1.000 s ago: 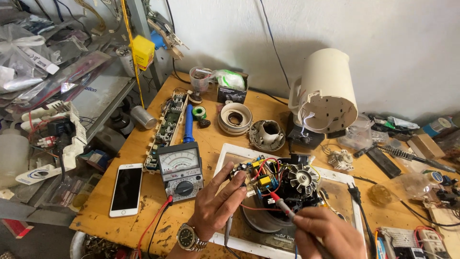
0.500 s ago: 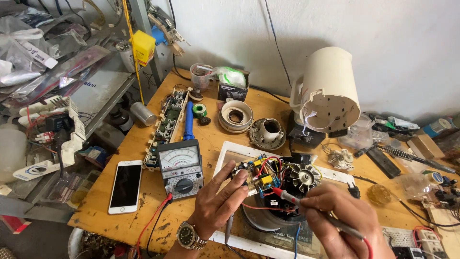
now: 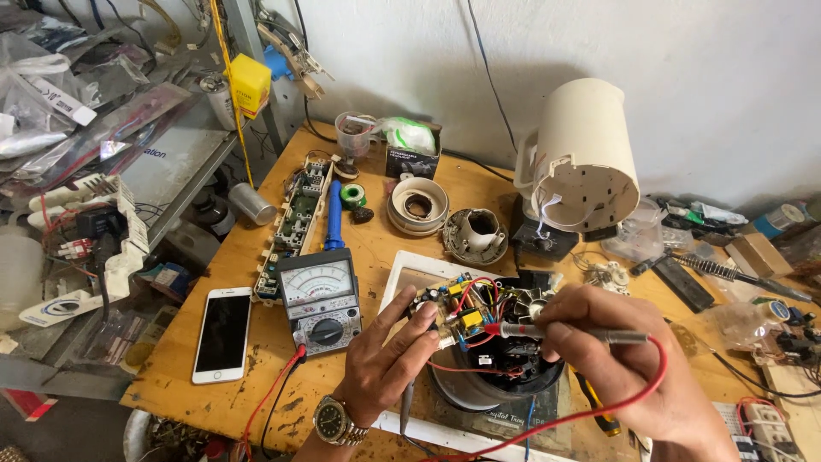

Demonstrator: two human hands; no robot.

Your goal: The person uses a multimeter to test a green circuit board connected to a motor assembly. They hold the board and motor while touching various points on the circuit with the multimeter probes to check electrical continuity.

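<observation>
My right hand (image 3: 624,359) grips a red meter probe (image 3: 513,329), its tip pointing left at the wired circuit board (image 3: 457,308) on top of a round black appliance base (image 3: 496,376). My left hand (image 3: 389,359), with a wristwatch, steadies the board's left edge; a second dark probe pokes down below its fingers. The probe's red lead (image 3: 599,411) loops down under my right hand. An analog multimeter (image 3: 321,299) lies left of the board.
A white phone (image 3: 221,334) lies near the bench's front left. A cream appliance housing (image 3: 586,158) stands at the back right. A long circuit strip (image 3: 295,218), blue tool (image 3: 333,218), round parts (image 3: 416,204) and clutter crowd the wooden bench (image 3: 184,385). Shelves stand at the left.
My right hand has risen from the lower edge and turned, and the red probe now lies level, pointing left at the board. My left hand stays on the board's edge.
</observation>
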